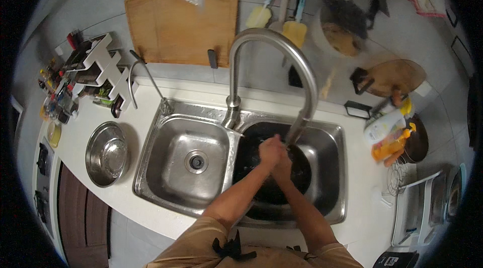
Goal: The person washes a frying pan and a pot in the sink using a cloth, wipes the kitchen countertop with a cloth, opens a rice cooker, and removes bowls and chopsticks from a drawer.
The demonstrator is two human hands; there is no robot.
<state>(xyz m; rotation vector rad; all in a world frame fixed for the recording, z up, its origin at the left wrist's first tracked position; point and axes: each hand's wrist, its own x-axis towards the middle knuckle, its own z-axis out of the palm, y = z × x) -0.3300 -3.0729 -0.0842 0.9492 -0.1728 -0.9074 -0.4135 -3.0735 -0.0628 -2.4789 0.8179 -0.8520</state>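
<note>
My left hand [269, 151] and my right hand [283, 166] are pressed together over the right sink basin [328, 177]. They meet beside the spout end of a tall curved steel faucet [311, 79]. Most of the fingers are hidden, so whether anything is between the palms cannot be told. Below the hands, a dark round vessel [298, 188], which looks like a black pan, takes up much of that basin. Its inside is partly covered by my forearms. To the left, the other steel basin [166, 170] shows its drain strainer [196, 161] and wet walls.
A steel bowl [107, 155] stands on the counter at left, near a thin second faucet [151, 79]. A wooden cutting board [181, 26] leans on the wall. Orange [390, 149] and white [381, 128] pump bottles stand right, by a dish rack [411, 207]. Lids [396, 77] hang behind.
</note>
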